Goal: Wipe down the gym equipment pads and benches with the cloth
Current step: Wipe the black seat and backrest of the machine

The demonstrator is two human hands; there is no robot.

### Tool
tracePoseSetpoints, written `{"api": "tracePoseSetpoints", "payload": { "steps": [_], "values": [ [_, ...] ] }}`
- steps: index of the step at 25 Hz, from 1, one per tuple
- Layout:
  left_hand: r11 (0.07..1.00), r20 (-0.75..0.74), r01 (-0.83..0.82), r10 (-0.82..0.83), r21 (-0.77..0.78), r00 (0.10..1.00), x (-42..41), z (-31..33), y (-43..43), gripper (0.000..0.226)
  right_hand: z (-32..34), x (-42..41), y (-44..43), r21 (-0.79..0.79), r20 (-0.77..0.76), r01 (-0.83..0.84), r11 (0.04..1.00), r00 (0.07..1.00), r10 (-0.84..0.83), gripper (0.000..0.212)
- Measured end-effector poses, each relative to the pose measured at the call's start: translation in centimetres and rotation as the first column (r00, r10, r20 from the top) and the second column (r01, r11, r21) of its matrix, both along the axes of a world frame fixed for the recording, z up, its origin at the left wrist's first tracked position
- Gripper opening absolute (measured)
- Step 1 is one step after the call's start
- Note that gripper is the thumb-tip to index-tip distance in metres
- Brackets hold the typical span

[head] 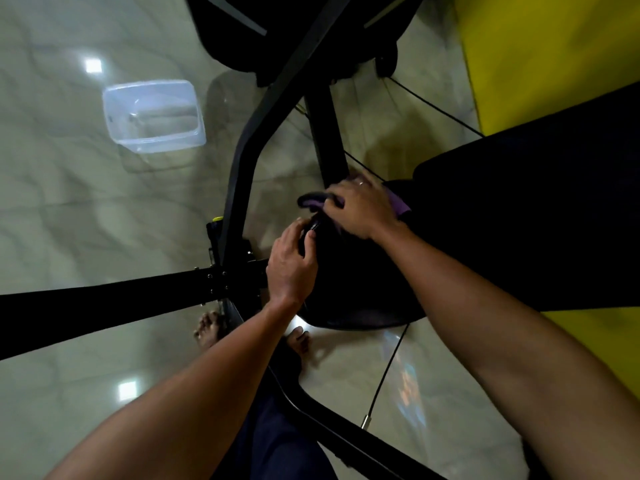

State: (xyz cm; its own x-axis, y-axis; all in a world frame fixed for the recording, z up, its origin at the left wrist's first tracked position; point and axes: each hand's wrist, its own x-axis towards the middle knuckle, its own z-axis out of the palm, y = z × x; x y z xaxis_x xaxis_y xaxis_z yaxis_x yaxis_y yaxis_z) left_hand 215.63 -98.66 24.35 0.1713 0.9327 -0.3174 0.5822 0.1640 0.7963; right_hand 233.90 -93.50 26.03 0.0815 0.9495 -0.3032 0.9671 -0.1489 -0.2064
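Note:
A black padded seat of a gym machine sits at centre, with a larger black back pad to its right. A purple cloth lies on the seat's far edge under my right hand, whose fingers are spread and pressing it down; a dark fold of the cloth sticks out to the left. My left hand grips the seat's left front edge, fingers curled around the rim.
Black frame bars cross the view left and centre. A clear plastic tub stands on the glossy tiled floor at upper left. Thin steel cables run near the seat. A yellow wall is at right. My bare feet are below the seat.

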Motion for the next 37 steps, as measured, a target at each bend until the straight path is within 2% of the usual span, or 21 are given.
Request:
{"api": "tracePoseSetpoints", "payload": {
  "steps": [2, 4, 8, 10, 13, 15, 17, 20, 23, 25, 28, 30, 32, 35, 37],
  "values": [
    [0.999, 0.01, 0.041, -0.041, 0.021, 0.999, -0.1, -0.1, 0.1, 0.04, -0.1, 2.0, 1.0, -0.069, 0.064, 0.135, 0.988, 0.989, -0.131, 0.065],
    [0.997, -0.001, 0.073, -0.073, 0.026, 0.997, 0.0, -0.4, 0.4, 0.042, -0.3, 1.1, 1.3, -0.061, 0.104, 0.204, 0.977, 0.975, -0.197, 0.066],
    [0.998, -0.04, 0.057, -0.057, -0.011, 0.998, -0.1, -0.7, 0.6, 0.054, -1.0, -3.4, -2.3, 0.159, -0.088, 0.104, 0.982, 0.992, -0.091, 0.049],
    [0.999, -0.035, 0.054, -0.054, -0.007, 0.998, 0.0, -0.4, 0.6, 0.053, -1.1, -2.3, -3.8, 0.18, -0.096, 0.094, 0.979, 0.992, -0.077, 0.05],
    [0.995, 0.007, 0.09, -0.09, 0.033, 0.996, -0.1, -0.3, 0.8, 0.043, -1.4, -0.9, -4.2, 0.144, -0.071, 0.278, 0.95, 0.96, -0.27, 0.06],
    [0.994, 0.007, 0.106, -0.106, 0.028, 0.994, -0.3, -0.2, 0.9, 0.042, -1.5, -2.8, -4.7, 0.176, -0.068, 0.408, 0.896, 0.913, -0.403, 0.06],
    [0.994, 0.001, 0.111, -0.111, 0.005, 0.994, -0.5, -0.4, 1.0, 0.043, -1.2, -6.2, -6.4, 0.232, -0.082, 0.467, 0.853, 0.883, -0.461, 0.057],
    [0.991, -0.011, 0.134, -0.134, -0.003, 0.991, -0.8, -0.4, 1.2, 0.044, -0.3, -9.2, -12.3, 0.265, -0.059, 0.404, 0.875, 0.913, -0.404, 0.061],
    [0.986, 0.028, 0.168, -0.168, -0.013, 0.985, -0.9, -0.2, 1.3, 0.042, -0.4, -6.5, -16.1, 0.224, 0.05, 0.27, 0.936, 0.956, -0.288, 0.068],
    [0.983, 0.042, 0.184, -0.183, -0.023, 0.982, -0.9, -0.1, 1.5, 0.043, -0.6, -4.4, -15.2, 0.157, 0.055, 0.394, 0.906, 0.912, -0.406, 0.073],
    [0.981, 0.054, 0.191, -0.189, -0.029, 0.98, -1.2, -0.1, 2.0, 0.04, -0.6, -6.0, -11.4, 0.082, -0.063, 0.71, 0.699, 0.704, -0.708, 0.077],
    [0.976, 0.058, 0.217, -0.216, -0.016, 0.975, -1.4, -0.1, 2.2, 0.04, -0.3, -9.4, -10.1, 0.089, -0.091, 0.766, 0.636, 0.643, -0.761, 0.074],
    [0.969, 0.053, 0.247, -0.245, -0.029, 0.968, -1.6, 0.2, 2.0, 0.042, 0.1, -12.2, -11.3, 0.161, -0.096, 0.732, 0.662, 0.679, -0.727, 0.066],
    [0.957, 0.054, 0.283, -0.28, -0.063, 0.959, -1.8, 0.4, 1.6, 0.044, -0.1, -13.0, -16.6, 0.255, -0.042, 0.533, 0.807, 0.839, -0.542, 0.062],
    [0.937, 0.083, 0.341, -0.335, -0.073, 0.939, -2.2, 0.5, 1.9, 0.046, -0.5, -11.2, -19.4, 0.242, -0.008, 0.453, 0.858, 0.885, -0.465, 0.062]
  ]
}}
